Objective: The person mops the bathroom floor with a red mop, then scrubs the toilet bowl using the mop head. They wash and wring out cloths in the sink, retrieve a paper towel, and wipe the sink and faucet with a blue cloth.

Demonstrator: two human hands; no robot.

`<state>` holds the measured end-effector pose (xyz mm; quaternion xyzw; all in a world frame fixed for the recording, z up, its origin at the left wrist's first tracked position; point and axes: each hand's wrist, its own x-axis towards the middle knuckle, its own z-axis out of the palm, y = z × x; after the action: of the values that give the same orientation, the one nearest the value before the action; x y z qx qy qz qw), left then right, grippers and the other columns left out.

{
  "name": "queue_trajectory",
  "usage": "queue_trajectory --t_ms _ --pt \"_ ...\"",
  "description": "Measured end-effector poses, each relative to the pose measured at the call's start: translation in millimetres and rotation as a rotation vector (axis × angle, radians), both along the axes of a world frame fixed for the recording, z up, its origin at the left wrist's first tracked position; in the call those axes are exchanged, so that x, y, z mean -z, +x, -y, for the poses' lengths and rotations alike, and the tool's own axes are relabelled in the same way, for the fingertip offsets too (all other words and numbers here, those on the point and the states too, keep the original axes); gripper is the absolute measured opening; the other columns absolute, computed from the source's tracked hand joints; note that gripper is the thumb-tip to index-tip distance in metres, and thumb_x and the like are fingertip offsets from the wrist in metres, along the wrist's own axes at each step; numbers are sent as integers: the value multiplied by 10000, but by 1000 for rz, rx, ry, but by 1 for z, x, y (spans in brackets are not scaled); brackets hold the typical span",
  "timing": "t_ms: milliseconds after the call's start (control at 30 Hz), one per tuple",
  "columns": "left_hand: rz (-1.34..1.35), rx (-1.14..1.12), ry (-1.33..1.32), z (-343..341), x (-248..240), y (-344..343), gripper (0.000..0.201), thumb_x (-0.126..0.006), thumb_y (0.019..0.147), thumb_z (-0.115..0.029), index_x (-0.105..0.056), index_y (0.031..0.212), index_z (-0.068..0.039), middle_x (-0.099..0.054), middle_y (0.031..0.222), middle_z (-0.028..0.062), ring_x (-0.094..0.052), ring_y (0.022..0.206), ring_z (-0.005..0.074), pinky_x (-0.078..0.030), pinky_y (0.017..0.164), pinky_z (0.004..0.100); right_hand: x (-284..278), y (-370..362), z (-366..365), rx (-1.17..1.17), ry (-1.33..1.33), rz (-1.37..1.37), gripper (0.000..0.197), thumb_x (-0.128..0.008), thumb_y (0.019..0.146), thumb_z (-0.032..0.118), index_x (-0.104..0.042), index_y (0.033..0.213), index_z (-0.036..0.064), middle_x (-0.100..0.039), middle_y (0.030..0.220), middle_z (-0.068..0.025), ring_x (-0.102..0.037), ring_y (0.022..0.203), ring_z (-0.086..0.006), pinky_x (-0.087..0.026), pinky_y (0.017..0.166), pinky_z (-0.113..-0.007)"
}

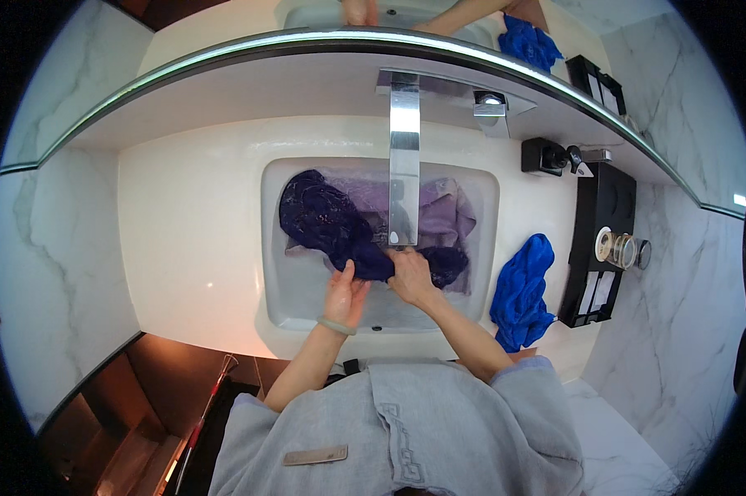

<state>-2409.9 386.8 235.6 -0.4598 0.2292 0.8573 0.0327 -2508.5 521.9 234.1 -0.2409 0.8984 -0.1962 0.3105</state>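
Observation:
A wet, dark purple cloth [323, 213] is bunched in the white sink [294, 317], its middle drawn out toward me. My right hand [411, 274] is closed round that stretch of cloth, just below the spout's end. At the same cloth's near edge, my left hand [345, 298] grips with the thumb on top and the fingers partly beneath. Beyond my right hand, another dark bunch [445, 266] lies at the right; whether it joins the purple cloth I cannot tell. Lilac cloth [449, 213] lies behind and below, in the water.
A flat chrome faucet [404, 124] reaches over the sink. Crumpled blue cloth [521, 298] lies on the right of the counter [191, 240]. Farther right are a black tray [606, 198], glasses [625, 250] and a black dispenser [543, 157]. A mirror edge [249, 51] spans the back.

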Motion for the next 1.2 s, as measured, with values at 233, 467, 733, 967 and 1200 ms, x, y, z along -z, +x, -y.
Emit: queue_trajectory --t_ms 233,467,733,967,1200 --pt "-38 292 481 12 -65 -12 527 -522 901 -558 -585 1100 -74 -616 1035 99 -598 988 203 -518 860 378 -114 4 -19 -239 -525 136 409 -698 599 -4 -577 989 33 -601 996 -92 -487 1041 -306 -415 883 -393" --pt "-97 16 575 5 -35 -52 551 -560 883 -534 -611 1087 -25 -674 997 138 -672 870 227 -581 775 353 -181 1 -37 -402 -784 474 387 -676 587 -45 -532 941 15 -564 997 -110 -507 1011 -331 -447 843 -419" --pt "-321 273 684 -2 -49 -5 834 -612 798 -565 -396 1370 2 -503 1331 212 -552 1178 245 -484 959 353 -152 -51 -80 428 -931 623 278 -700 797 82 -618 1044 -15 -625 1064 -43 -598 920 -128 -462 840 -262" --pt "-477 395 699 -15 -89 -16 910 -623 812 -559 -246 1441 -21 -444 1368 229 -546 1183 285 -497 942 370 -6 2 -21 650 -1555 1487 751 -575 833 614 -436 1357 95 -569 1248 -129 -530 1165 -262 -446 985 -432" --pt "-194 290 665 -17 -39 7 715 -665 833 -466 -411 1337 -26 -559 1241 146 -619 1050 234 -533 868 356 12 7 -20 996 -1673 1546 536 -597 881 480 -456 1294 169 -593 1136 -148 -546 1141 -325 -475 942 -495"
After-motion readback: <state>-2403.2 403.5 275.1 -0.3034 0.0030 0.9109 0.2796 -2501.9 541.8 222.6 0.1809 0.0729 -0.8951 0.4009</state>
